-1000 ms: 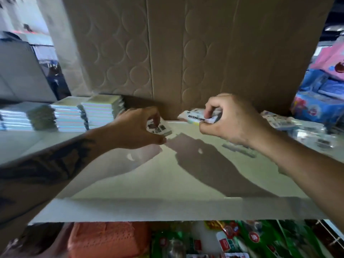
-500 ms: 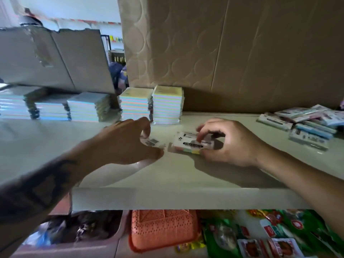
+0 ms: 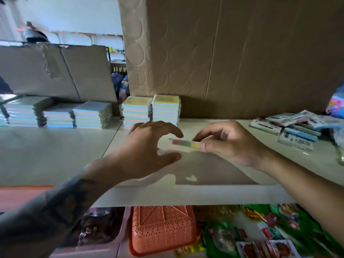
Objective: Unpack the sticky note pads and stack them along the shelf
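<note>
My right hand point(image 3: 229, 144) pinches a thin sticky note pad point(image 3: 186, 145) by its right end and holds it flat just above the white shelf point(image 3: 186, 196); colour strips show along its near edge. My left hand point(image 3: 149, 146) curves thumb and forefinger around the pad's left end, spread apart; I cannot tell whether they touch it. Two stacks of pastel pads point(image 3: 136, 112) point(image 3: 165, 108) stand behind my hands against the cardboard. More stacks point(image 3: 91, 115) line the shelf to the left.
A large cardboard box point(image 3: 232, 53) walls the back of the shelf. Loose wrapped packs point(image 3: 292, 127) lie in a heap at the right. Below the shelf are an orange perforated basket point(image 3: 162, 231) and green snack packets point(image 3: 279, 228).
My right hand has lifted the pad off the shelf and turned it edge-on. My left hand has opened and moved toward the pad's left end. The camera has come closer.
</note>
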Demonstrator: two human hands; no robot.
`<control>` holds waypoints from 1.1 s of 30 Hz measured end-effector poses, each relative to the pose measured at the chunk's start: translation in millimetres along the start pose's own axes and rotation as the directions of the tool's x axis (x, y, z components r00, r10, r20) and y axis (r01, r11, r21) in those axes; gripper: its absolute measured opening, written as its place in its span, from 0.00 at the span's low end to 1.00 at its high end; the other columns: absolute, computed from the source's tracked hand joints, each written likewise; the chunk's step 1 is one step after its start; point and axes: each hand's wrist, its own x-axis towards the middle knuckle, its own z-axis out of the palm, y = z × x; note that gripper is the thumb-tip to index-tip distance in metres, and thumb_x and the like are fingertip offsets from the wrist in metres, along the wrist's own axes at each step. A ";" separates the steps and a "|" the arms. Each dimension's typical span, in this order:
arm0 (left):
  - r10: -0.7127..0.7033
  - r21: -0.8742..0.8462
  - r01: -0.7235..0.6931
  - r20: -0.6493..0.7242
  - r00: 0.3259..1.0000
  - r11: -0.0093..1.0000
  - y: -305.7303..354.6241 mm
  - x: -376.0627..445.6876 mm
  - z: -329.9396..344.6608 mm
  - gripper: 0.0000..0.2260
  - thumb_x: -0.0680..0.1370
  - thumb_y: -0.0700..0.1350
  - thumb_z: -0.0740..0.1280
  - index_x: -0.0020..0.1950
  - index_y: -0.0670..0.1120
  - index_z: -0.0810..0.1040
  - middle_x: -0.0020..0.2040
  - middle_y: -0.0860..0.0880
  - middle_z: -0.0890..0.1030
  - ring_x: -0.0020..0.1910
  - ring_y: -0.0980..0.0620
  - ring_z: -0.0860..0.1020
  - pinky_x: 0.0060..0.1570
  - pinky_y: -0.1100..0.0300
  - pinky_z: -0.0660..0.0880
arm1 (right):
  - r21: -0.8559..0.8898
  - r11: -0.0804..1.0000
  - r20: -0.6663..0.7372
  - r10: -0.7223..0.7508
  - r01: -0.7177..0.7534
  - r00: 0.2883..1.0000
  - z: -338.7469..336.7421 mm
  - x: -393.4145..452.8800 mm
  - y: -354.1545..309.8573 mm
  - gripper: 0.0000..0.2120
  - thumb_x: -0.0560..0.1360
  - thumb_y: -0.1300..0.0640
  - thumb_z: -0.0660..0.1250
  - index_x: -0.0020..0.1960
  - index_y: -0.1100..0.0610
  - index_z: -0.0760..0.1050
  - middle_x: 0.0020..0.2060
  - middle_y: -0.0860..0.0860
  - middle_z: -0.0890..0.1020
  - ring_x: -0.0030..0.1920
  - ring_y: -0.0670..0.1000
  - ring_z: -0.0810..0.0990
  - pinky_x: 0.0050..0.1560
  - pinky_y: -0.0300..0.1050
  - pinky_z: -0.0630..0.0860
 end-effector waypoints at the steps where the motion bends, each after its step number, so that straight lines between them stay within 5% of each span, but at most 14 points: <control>1: 0.005 -0.083 -0.010 -0.058 0.998 0.996 3.8 1.9 3.4 0.12 0.74 0.53 0.77 0.56 0.56 0.82 0.50 0.63 0.82 0.45 0.68 0.74 0.50 0.65 0.68 | 0.085 0.996 -0.003 0.009 -0.009 1.000 -1.9 -0.5 -3.1 0.18 0.65 0.44 0.72 0.48 0.53 0.86 0.42 0.60 0.85 0.42 0.53 0.80 0.44 0.52 0.76; 5: -0.079 -0.369 0.038 -0.096 0.992 0.929 5.6 7.9 11.1 0.03 0.77 0.43 0.75 0.49 0.47 0.83 0.44 0.55 0.86 0.46 0.62 0.82 0.49 0.65 0.76 | 0.325 0.941 -0.004 0.102 -0.096 0.995 -2.9 -2.0 -9.7 0.19 0.66 0.45 0.72 0.45 0.61 0.82 0.39 0.60 0.78 0.39 0.58 0.78 0.43 0.52 0.80; 8: -0.130 -0.450 0.080 -0.082 0.988 0.889 7.0 10.0 13.4 0.04 0.77 0.40 0.74 0.50 0.42 0.83 0.46 0.48 0.87 0.48 0.54 0.84 0.54 0.56 0.78 | 0.286 0.953 -0.010 0.105 -0.098 0.994 -2.6 -8.4 -8.3 0.12 0.73 0.45 0.70 0.48 0.54 0.82 0.42 0.56 0.82 0.40 0.60 0.81 0.46 0.57 0.80; 11: -0.174 -0.527 0.117 -0.061 0.983 0.842 5.5 15.4 17.4 0.08 0.77 0.42 0.75 0.48 0.37 0.83 0.46 0.41 0.86 0.45 0.47 0.84 0.52 0.46 0.79 | -0.123 0.991 -0.200 -0.083 0.059 0.976 2.2 -17.9 -4.3 0.28 0.69 0.37 0.74 0.66 0.44 0.75 0.61 0.46 0.81 0.57 0.49 0.83 0.56 0.54 0.82; 14: -0.234 -0.651 0.176 -0.002 0.972 0.738 3.0 19.6 18.5 0.19 0.72 0.51 0.76 0.48 0.35 0.82 0.47 0.34 0.83 0.42 0.48 0.78 0.46 0.42 0.78 | -0.677 0.681 -0.131 -0.484 0.278 0.866 8.4 -21.4 -1.1 0.41 0.68 0.39 0.77 0.74 0.54 0.69 0.72 0.50 0.72 0.72 0.50 0.72 0.68 0.55 0.73; 16: -0.266 -0.688 0.223 0.045 0.963 0.691 2.4 21.1 19.4 0.14 0.74 0.46 0.76 0.51 0.35 0.83 0.49 0.36 0.85 0.45 0.48 0.79 0.48 0.43 0.78 | -0.771 0.558 -0.062 -0.547 0.308 0.835 9.1 -16.7 -0.6 0.39 0.68 0.40 0.78 0.73 0.56 0.72 0.71 0.52 0.73 0.73 0.55 0.71 0.68 0.58 0.72; 19: -0.289 -0.704 0.254 0.072 0.955 0.663 -1.5 23.2 18.4 0.08 0.77 0.41 0.74 0.51 0.37 0.84 0.50 0.40 0.86 0.48 0.48 0.80 0.53 0.51 0.79 | -0.766 0.566 -0.055 -0.530 0.305 0.846 9.6 -9.1 2.2 0.36 0.68 0.39 0.77 0.71 0.54 0.74 0.67 0.49 0.77 0.69 0.53 0.74 0.68 0.55 0.69; 21: -0.283 -0.653 0.260 0.072 0.957 0.712 -5.0 21.9 13.5 0.15 0.71 0.54 0.76 0.49 0.44 0.85 0.48 0.39 0.86 0.47 0.47 0.81 0.54 0.47 0.79 | -0.737 0.606 -0.044 -0.484 0.299 0.874 9.6 -6.7 3.6 0.36 0.68 0.37 0.75 0.70 0.52 0.74 0.65 0.47 0.77 0.67 0.50 0.74 0.68 0.50 0.67; 25: -0.307 -0.309 0.318 0.085 0.948 0.896 -20.2 9.2 2.1 0.31 0.62 0.73 0.67 0.58 0.56 0.80 0.50 0.57 0.84 0.56 0.56 0.81 0.61 0.49 0.76 | -0.650 0.728 -0.051 -0.326 0.216 0.944 5.3 3.0 10.3 0.34 0.65 0.33 0.73 0.67 0.46 0.76 0.62 0.43 0.79 0.63 0.46 0.76 0.66 0.54 0.71; 29: -0.338 -0.040 0.345 0.121 0.933 0.938 -36.0 -14.1 -5.4 0.39 0.59 0.78 0.64 0.66 0.62 0.73 0.59 0.59 0.78 0.60 0.56 0.77 0.65 0.51 0.72 | -0.513 0.857 -0.043 -0.086 0.052 0.995 1.7 9.3 18.0 0.33 0.62 0.30 0.71 0.65 0.40 0.76 0.59 0.37 0.79 0.61 0.42 0.76 0.65 0.55 0.73; 33: -0.374 0.133 0.359 0.116 0.920 0.924 -39.3 -31.4 -5.2 0.45 0.56 0.80 0.62 0.71 0.64 0.65 0.65 0.56 0.77 0.64 0.50 0.74 0.64 0.52 0.70 | -0.566 0.824 0.034 0.029 -0.004 0.999 4.4 10.0 28.1 0.29 0.63 0.26 0.66 0.60 0.38 0.77 0.55 0.37 0.77 0.59 0.44 0.76 0.65 0.57 0.72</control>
